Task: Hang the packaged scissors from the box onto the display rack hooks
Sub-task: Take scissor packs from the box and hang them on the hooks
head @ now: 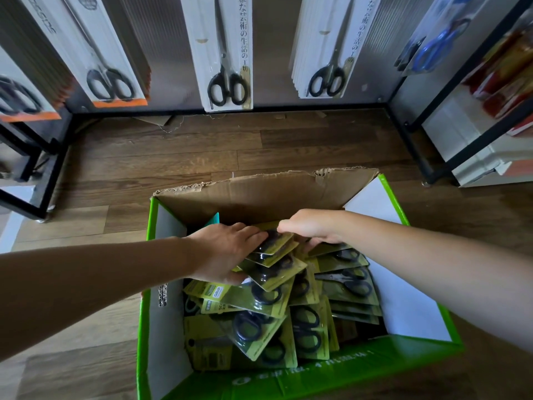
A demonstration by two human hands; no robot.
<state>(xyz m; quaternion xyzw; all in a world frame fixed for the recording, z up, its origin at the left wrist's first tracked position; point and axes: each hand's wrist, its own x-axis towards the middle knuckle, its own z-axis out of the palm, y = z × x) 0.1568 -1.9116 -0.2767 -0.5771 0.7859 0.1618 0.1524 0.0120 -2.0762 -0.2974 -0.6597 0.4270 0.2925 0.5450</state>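
Nearest the camera, the green-printed cardboard box (288, 379) is sitting open on the floor. It is holding a heap of olive-green carded packs of black-handled scissors (259, 316), lying loose and overlapping at all angles, so nothing is going to lift out cleanly without some gathering first. That looks to be the job in hand. The left hand (227, 252) is lying across a small fanned stack of packs (274, 271), fingers close together and flat on top. Its thumb appears to be tucking under the near edge, clamping the cards top and bottom. The right hand (314, 226) is gripping the stack's far end, fingers curling down round it, probably squaring the cards so they rise as one bundle. Both hands are sitting low inside the box, so I'd judge this pick is only beginning and nothing from this bundle is hung yet. Beyond the box's torn brown back flap (259, 194), brown wood-plank floor (173, 157) is running up to the black metal-framed display rack (317, 106). There, white-carded black scissors (227, 53) are hanging in rows, while the hooks themselves are sitting out of view above.
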